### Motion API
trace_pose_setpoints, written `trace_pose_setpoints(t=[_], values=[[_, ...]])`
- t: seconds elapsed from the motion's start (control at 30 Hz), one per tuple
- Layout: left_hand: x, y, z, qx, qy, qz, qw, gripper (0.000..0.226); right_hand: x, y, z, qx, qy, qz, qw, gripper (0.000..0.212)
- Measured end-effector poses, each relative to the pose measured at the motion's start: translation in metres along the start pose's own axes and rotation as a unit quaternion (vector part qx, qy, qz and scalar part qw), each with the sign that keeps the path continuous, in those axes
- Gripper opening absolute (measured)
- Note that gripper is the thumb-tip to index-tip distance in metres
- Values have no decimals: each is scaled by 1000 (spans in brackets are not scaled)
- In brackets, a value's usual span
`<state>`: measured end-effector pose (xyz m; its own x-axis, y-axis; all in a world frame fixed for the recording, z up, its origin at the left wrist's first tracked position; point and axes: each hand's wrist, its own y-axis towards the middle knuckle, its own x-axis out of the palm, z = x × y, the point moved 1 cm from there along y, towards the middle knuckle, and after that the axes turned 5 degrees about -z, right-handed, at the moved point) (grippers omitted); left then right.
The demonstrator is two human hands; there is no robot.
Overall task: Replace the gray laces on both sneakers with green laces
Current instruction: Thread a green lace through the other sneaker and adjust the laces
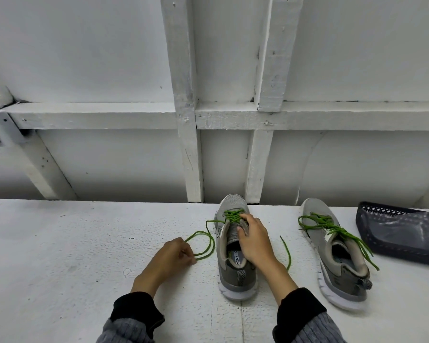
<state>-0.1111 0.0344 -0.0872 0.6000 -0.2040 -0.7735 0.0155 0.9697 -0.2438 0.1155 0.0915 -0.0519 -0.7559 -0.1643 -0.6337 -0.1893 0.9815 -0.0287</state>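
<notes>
White table [84,243]: left hand [169,256] pinches green lace [203,246]; right hand [254,240] grips sneaker tongue [233,233].

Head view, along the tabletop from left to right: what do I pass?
Left hand pinching the green lace loop → sneaker being laced, right hand on its tongue → loose green lace end → second sneaker → dark mesh basket.
</notes>
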Motion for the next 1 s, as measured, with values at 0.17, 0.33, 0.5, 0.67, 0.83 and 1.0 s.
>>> trace_pose_setpoints(t=[0.17, 0.33, 0.5, 0.67, 0.83, 1.0], values=[[1, 3, 15, 22, -198, 103, 975, 8, -2, -2, 1, 2, 4, 2, 1000, 40], [-19, 12, 50, 68, -453, 99, 883, 22, -1, -6, 0, 32, 7, 23, 999, 37], [-26, 25, 81, 91, -387, 108, 911, 13, -9, -15, -6, 95, -98, 135, 981, 33], [-17, 33, 102, 100, -298, 141, 939, 11, -24, -17, -5, 86, -93, 131, 983, 16], [1, 36, 132, 122, -293, 78, 945, 14, -44, -17, 9, 85, -102, 160, 978, 13], [20, 45, 151, 120, -233, 99, 960, 4, -52, -20, 26, 95, -33, 169, 981, 16]])
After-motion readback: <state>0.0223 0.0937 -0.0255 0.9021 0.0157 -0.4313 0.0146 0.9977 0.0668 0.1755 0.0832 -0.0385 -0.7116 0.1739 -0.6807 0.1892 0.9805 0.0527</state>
